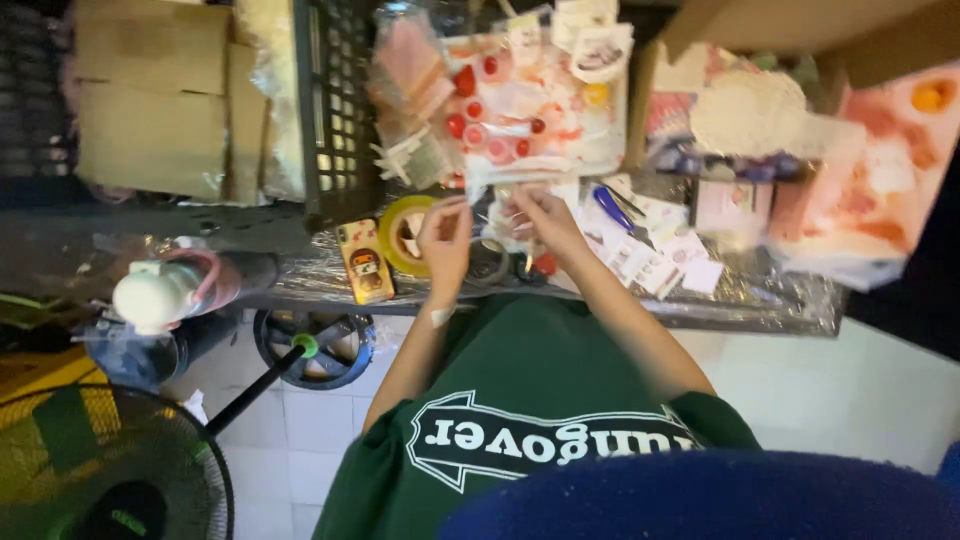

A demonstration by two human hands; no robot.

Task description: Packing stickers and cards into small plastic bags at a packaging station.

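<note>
My left hand [445, 238] and my right hand [542, 222] meet over the near edge of a foil-covered table [770, 300]. Both pinch a small clear packet [492, 212] between their fingertips; blur hides what is inside it. A white plaster sits on my left wrist. A yellow tape roll [402, 236] lies just left of my left hand, and a phone in a yellow case [364, 260] lies beside the roll. Just beyond my hands is a heap of clear packets [520, 100] holding red and pink small items.
A blue pen [612, 208] and several small paper cards [652, 258] lie right of my right hand. A black crate [335, 110] and cardboard boxes [150, 100] stand at the far left. A floor fan [100, 470] is at the lower left.
</note>
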